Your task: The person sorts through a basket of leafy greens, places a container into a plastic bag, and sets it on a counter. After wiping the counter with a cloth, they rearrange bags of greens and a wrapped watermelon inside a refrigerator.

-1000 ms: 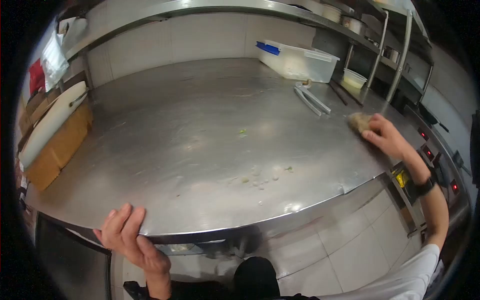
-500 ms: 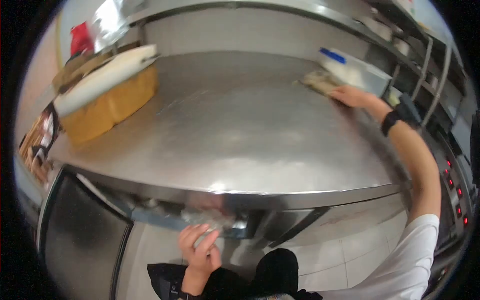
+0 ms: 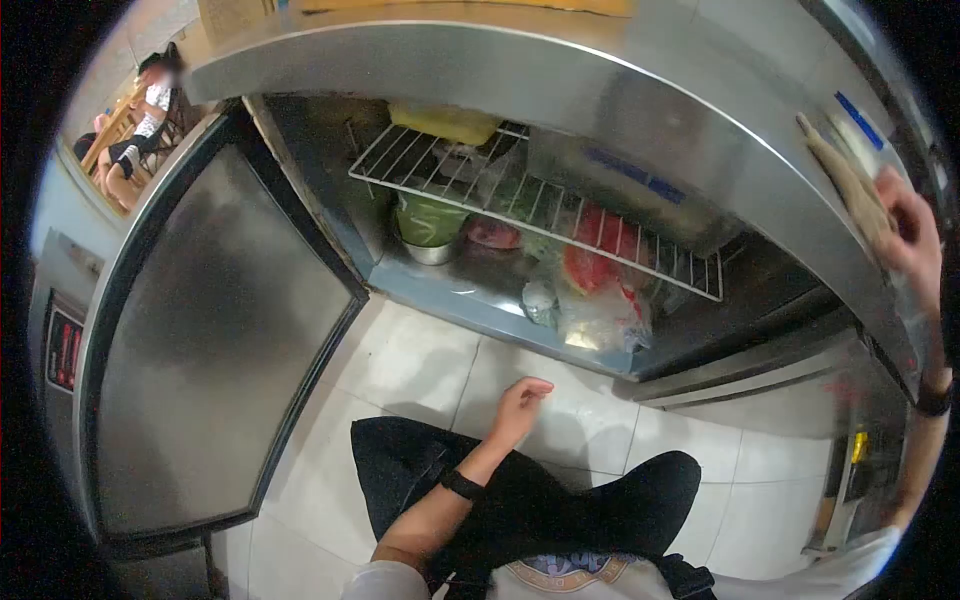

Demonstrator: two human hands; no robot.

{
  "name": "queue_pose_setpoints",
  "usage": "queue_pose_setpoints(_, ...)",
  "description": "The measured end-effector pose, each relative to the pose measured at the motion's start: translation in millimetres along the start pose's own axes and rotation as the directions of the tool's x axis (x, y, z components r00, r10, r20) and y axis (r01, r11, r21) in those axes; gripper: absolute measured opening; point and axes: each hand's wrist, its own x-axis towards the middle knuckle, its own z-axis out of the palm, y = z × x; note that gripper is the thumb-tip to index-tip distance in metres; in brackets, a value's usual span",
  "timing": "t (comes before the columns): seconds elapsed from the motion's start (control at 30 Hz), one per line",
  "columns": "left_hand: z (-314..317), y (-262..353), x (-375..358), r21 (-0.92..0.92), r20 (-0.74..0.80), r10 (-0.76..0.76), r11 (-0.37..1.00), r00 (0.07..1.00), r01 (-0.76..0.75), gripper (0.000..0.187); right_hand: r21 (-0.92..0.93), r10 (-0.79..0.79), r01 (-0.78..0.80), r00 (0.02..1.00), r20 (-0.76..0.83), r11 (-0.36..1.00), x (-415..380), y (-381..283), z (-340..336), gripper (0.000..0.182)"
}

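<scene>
My left hand hangs above the floor in front of the open under-counter fridge. Its fingers are loosely bent and hold nothing. Up on the steel counter at the far right, my right hand has its fingers closed on a greyish-tan cloth. Inside the fridge, a white wire rack carries a clear container and a yellow item. Below it are a metal pot with green covering and plastic bags with red contents.
The fridge door stands swung out on the left. A blue-edged clear box sits beside the cloth. Beyond the door, a person sits at the upper left. My bent knees are over the tiled floor.
The view has tilted down and moved lower, so the fridge interior now shows. My left hand is away from the counter edge. My right hand stays at the cloth.
</scene>
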Motion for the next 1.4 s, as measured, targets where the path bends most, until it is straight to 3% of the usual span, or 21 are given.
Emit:
queue_pose_setpoints(0.03,-8,1,-1,-0.193,0.007,-0.153,0.969,0.988,0.152,0.019,-0.036,-0.024,0.017,0.982,-0.186,0.999,-19,-18,10,0.031)
queue_pose_setpoints(0.07,-16,2,-4,-0.373,0.043,-0.305,0.878,0.951,0.299,0.017,-0.035,-0.002,-0.005,0.983,-0.185,0.999,-29,-40,20,0.025)
queue_pose_setpoints(0.17,-34,11,-12,-0.518,0.016,-0.412,0.776,0.911,0.360,0.019,-0.142,-0.136,0.099,0.952,-0.275,0.985,-22,-147,64,0.017)
queue_pose_setpoints(0.23,-45,14,-20,-0.562,0.034,-0.400,0.750,0.916,0.349,0.018,-0.201,-0.307,0.275,0.940,-0.150,0.940,-12,-188,85,0.022)
queue_pose_setpoints(0.33,-61,14,-34,-0.613,0.045,-0.381,0.719,0.923,0.327,0.017,0.058,-0.293,0.300,0.950,-0.111,0.952,17,-234,160,0.026)
queue_pose_setpoints(0.4,-65,5,-41,-0.638,0.024,-0.368,0.710,0.929,0.298,0.015,0.434,-0.305,0.261,0.952,0.033,0.862,40,-248,233,0.025)
queue_pose_setpoints(0.47,-67,1,-43,-0.639,-0.006,-0.386,0.711,0.922,0.294,0.014,0.540,-0.387,0.289,0.919,0.074,0.791,73,-256,314,0.020)
queue_pose_setpoints(0.57,-57,-12,-42,-0.682,-0.088,-0.349,0.704,0.933,0.199,0.012,0.450,-0.411,0.374,0.912,-0.018,0.811,121,-259,447,0.019)
queue_pose_setpoints(0.67,-48,-21,-42,-0.436,-0.119,-0.152,0.896,0.981,0.086,0.012,0.345,-0.455,0.422,0.890,0.016,0.838,145,-245,563,0.027)
queue_pose_setpoints(0.7,-48,-25,-47,-0.445,-0.112,-0.166,0.890,0.980,0.100,0.012,0.282,-0.428,0.378,0.893,0.139,0.882,142,-241,587,0.029)
queue_pose_setpoints(0.8,-58,-49,-71,0.102,0.022,0.006,0.995,1.000,-0.008,0.011,0.318,-0.320,0.201,0.864,0.388,0.926,135,-211,618,0.035)
queue_pose_setpoints(0.83,-54,-58,-80,0.077,0.027,-0.018,0.997,0.999,0.016,0.011,0.398,-0.270,0.063,0.828,0.492,0.915,136,-196,617,0.038)
queue_pose_setpoints(0.87,-53,-57,-88,0.233,0.123,-0.058,0.972,0.991,0.028,0.014,0.491,-0.277,-0.054,0.770,0.575,0.869,134,-169,627,0.039)
queue_pose_setpoints(0.97,-58,-61,-96,0.456,0.344,-0.163,0.890,0.925,-0.012,0.023,0.181,-0.235,0.170,0.865,0.443,0.969,114,-111,615,0.043)
queue_pose_setpoints(1.0,-57,-62,-95,0.524,0.431,-0.257,0.852,0.865,-0.008,0.025,0.133,-0.041,-0.050,0.797,0.603,0.990,121,-116,591,0.046)
queue_pose_setpoints(1.03,-59,-65,-95,0.582,0.508,-0.359,0.813,0.783,-0.005,0.027,0.124,-0.032,-0.058,0.786,0.617,0.991,120,-106,602,0.046)
queue_pose_setpoints(1.1,-71,-74,-102,0.557,0.499,-0.352,0.830,0.792,0.017,0.026,-0.191,0.085,0.030,0.821,0.564,0.981,116,-96,612,0.037)
queue_pose_setpoints(1.23,-64,-73,-95,0.621,0.409,-0.355,0.783,0.841,0.029,0.024,-0.012,0.073,-0.077,0.863,0.499,0.997,138,-124,600,0.027)
queue_pose_setpoints(1.3,-62,-68,-89,0.620,0.428,-0.381,0.783,0.820,0.040,0.024,0.320,-0.119,0.024,0.952,0.282,0.947,137,-130,608,0.021)
queue_pose_setpoints(1.37,-63,-54,-79,0.624,0.446,-0.401,0.780,0.800,0.043,0.024,0.009,-0.144,0.145,0.966,0.214,0.989,138,-154,637,0.021)
queue_pose_setpoints(1.4,-66,-45,-71,0.606,0.503,-0.444,0.793,0.742,0.063,0.024,0.032,-0.277,0.276,0.942,0.188,0.961,132,-159,649,0.021)
